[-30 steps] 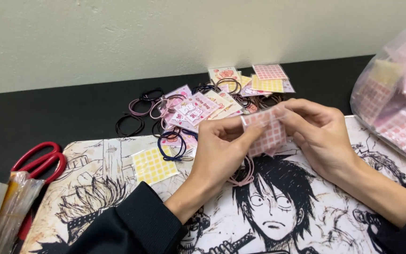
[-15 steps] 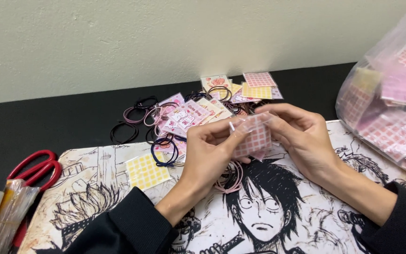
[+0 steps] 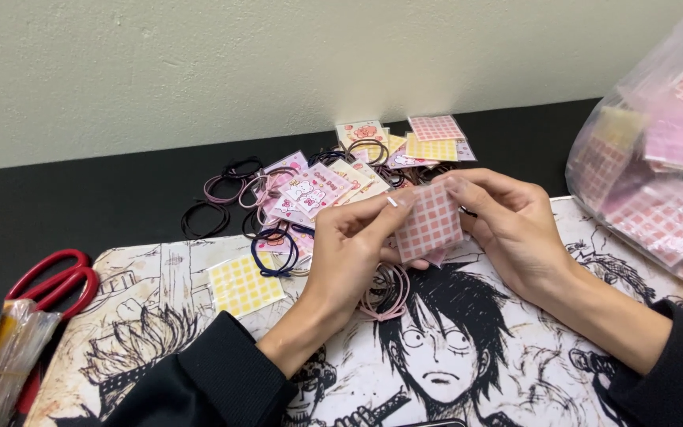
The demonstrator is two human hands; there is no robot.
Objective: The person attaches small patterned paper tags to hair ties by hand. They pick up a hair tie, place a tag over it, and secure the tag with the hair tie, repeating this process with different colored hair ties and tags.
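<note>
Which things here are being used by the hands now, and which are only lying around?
In use:
- pink checked packet, held between left hand and right hand
- pink hair ties, under the left hand

Lying about:
- yellow checked packet
- red scissors
- plastic bag of packets
- dark hair ties

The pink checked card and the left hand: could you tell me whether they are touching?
Touching. The head view shows the left hand pinching the left edge of the pink checked card between its fingertips, while the right hand grips the other side.
</note>
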